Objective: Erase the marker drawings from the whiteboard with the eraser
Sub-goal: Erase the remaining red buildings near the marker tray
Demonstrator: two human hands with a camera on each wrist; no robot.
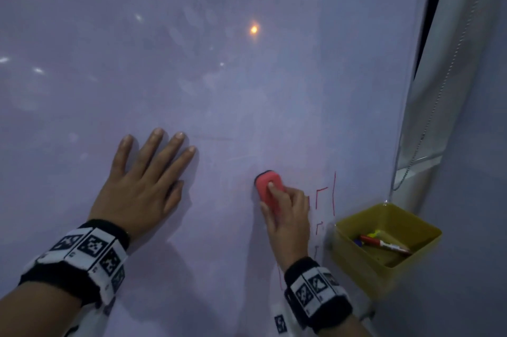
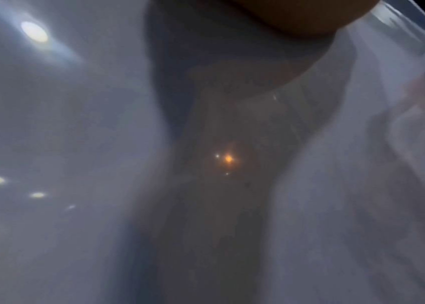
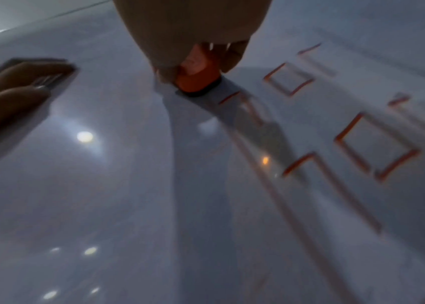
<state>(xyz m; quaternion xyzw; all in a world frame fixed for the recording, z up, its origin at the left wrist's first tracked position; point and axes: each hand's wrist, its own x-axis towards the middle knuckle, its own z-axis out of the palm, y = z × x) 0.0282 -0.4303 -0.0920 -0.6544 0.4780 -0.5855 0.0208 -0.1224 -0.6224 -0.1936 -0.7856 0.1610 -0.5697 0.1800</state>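
The whiteboard (image 1: 219,76) fills the head view. My right hand (image 1: 285,210) grips a red eraser (image 1: 267,185) with a black felt base and holds it against the board. Red marker lines (image 1: 326,199) of box shapes lie just right of that hand, and a faint smeared patch sits around the eraser. In the right wrist view the eraser (image 3: 195,78) sits under my fingers, with red squares (image 3: 372,144) drawn to its right. My left hand (image 1: 148,185) lies flat on the board, fingers spread, left of the eraser. The left wrist view gives only blurred board (image 2: 76,144).
A yellow bin (image 1: 384,262) hangs at the board's lower right with a red marker (image 1: 384,244) and other pens inside. A window blind with a bead chain (image 1: 439,95) hangs beyond the board's right edge. Lamp glare (image 1: 253,29) reflects on the board.
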